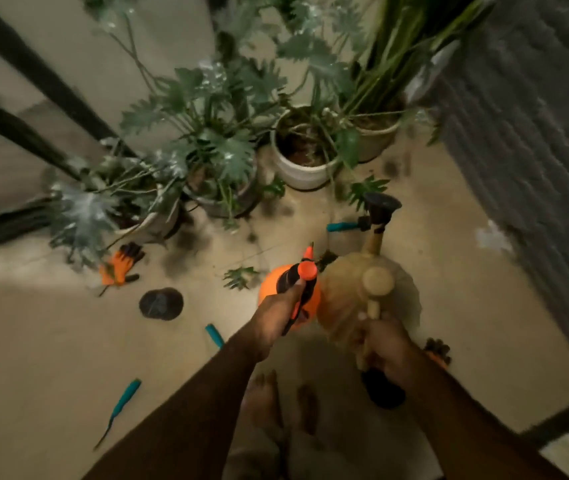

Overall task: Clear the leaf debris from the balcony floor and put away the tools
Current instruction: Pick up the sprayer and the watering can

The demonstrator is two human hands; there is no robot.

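My left hand (278, 315) grips the black-and-orange trigger head of an orange spray bottle (271, 284), held above the floor. My right hand (385, 351) grips the handle of a tan watering can (349, 289) whose spout carries a black rose head (381, 206). Cut green leaves lie on the beige floor: one leaf (240, 277) just left of the bottle, another leaf (366, 190) near the white pot. Teal-handled tools lie about: one tool (122, 405) at lower left, a second (214, 335) by my left forearm, a third (343, 226) beside the spout.
Potted plants crowd the back: a white pot (298, 173), a beige pot (378, 140), two more pots at left. An orange glove (120, 265) and a dark round lid (161, 303) lie on the floor; another glove (437, 351) shows behind my right hand. A grey wall runs along the right. My bare feet are below.
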